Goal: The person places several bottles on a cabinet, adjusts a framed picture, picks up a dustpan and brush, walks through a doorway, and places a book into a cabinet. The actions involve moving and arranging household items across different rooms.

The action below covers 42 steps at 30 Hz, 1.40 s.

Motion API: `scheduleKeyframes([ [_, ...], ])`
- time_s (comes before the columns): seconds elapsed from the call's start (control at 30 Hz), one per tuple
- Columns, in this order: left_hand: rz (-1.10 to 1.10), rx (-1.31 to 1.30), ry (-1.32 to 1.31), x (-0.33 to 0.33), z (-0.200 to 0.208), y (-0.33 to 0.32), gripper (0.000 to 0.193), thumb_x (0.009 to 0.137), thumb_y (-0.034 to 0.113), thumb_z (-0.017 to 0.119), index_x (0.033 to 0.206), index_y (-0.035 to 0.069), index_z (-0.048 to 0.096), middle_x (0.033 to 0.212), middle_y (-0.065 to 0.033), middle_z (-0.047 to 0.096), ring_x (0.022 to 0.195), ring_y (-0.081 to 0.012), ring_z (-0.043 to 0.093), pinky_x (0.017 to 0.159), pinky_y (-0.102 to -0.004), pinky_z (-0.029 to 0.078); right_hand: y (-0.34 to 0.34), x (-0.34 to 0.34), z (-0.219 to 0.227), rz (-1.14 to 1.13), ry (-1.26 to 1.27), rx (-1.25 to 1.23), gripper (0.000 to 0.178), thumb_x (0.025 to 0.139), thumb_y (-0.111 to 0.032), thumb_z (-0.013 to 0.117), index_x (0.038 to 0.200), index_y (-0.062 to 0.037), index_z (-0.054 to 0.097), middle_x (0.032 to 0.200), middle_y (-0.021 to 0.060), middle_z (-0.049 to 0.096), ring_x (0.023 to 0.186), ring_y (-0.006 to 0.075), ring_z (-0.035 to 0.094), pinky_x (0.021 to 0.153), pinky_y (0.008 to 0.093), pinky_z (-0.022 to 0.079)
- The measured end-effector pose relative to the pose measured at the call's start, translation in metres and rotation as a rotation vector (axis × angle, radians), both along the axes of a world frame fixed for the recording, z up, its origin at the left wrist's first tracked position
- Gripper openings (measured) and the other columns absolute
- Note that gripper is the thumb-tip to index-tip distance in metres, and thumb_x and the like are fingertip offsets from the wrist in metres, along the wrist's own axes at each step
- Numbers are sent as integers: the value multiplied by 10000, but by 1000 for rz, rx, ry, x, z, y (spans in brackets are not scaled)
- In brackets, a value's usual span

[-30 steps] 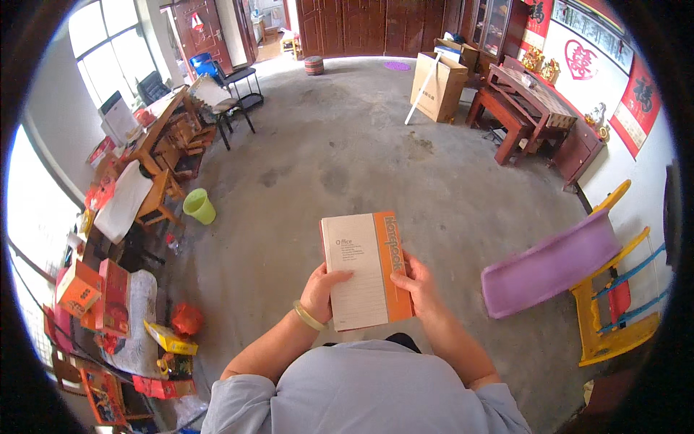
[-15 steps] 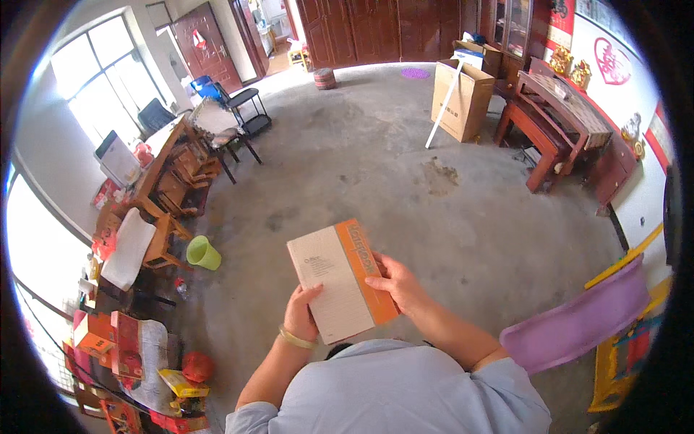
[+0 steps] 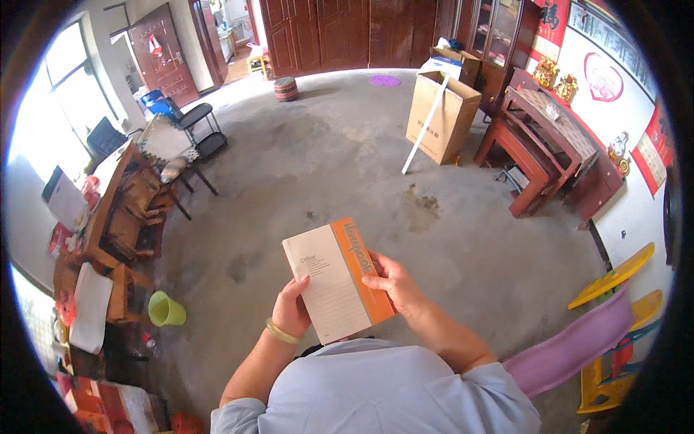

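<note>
A notebook with a cream cover and an orange band along its right side is held in front of my chest, tilted a little. My left hand grips its left edge, the thumb lying on the cover. On the opposite edge my right hand has its thumb over the orange band and its fingers behind, mostly hidden. The notebook is closed. A pale bangle circles my left wrist.
Ahead on the concrete floor stands a tall cardboard box with a white strip leaning on it. A green bin is at left beside wooden furniture. A purple slide lies at lower right; a dark red bench stands at right.
The whole view has shifted, with the room's far objects now lower and further left. Both hands keep hold of the notebook, which stays almost in the same place before me.
</note>
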<state>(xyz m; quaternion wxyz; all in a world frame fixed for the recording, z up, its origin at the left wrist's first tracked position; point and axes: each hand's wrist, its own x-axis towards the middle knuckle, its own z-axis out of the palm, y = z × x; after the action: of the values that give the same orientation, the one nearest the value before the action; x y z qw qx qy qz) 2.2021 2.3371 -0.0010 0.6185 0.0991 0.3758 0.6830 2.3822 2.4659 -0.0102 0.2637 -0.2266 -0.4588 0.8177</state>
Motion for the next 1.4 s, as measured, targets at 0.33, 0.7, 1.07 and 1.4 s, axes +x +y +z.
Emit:
scheduleKeyframes([
  [0.33, -157, 47, 55, -116, 6, 206, 520, 818, 312, 598, 1223, 6, 481, 1184, -128, 568, 1077, -260, 544, 943, -395, 414, 190, -91, 8, -85, 31, 9, 691, 759, -44, 670, 1359, 35, 338, 1255, 134, 517, 1130, 205, 507, 980, 340, 386],
  [0.7, -40, -15, 113, -192, 21, 454, 515, 796, 241, 645, 1239, 52, 462, 1153, -82, 574, 1069, -239, 550, 927, -389, 427, 476, -184, 15, 172, 28, 98, 655, 777, -41, 645, 1355, 38, 345, 1236, 151, 534, 1138, 222, 505, 989, 332, 371],
  [1.07, -308, -23, 156, -259, 1, 690, 465, 785, 177, 633, 1211, 57, 492, 1143, -90, 585, 1041, -237, 574, 889, -397, 470, 688, -224, 9, 84, 15, 91, 661, 768, -35, 644, 1353, 41, 346, 1246, 161, 527, 1158, 230, 498, 1001, 360, 365],
  [1.4, -431, 118, 78, -360, -8, 947, 487, 721, 103, 596, 1193, 28, 505, 1112, -109, 595, 1004, -254, 584, 884, -382, 469, 893, -313, 5, -124, -67, 128, 644, 800, -91, 645, 1352, 48, 342, 1251, 169, 521, 1161, 221, 495, 983, 337, 378],
])
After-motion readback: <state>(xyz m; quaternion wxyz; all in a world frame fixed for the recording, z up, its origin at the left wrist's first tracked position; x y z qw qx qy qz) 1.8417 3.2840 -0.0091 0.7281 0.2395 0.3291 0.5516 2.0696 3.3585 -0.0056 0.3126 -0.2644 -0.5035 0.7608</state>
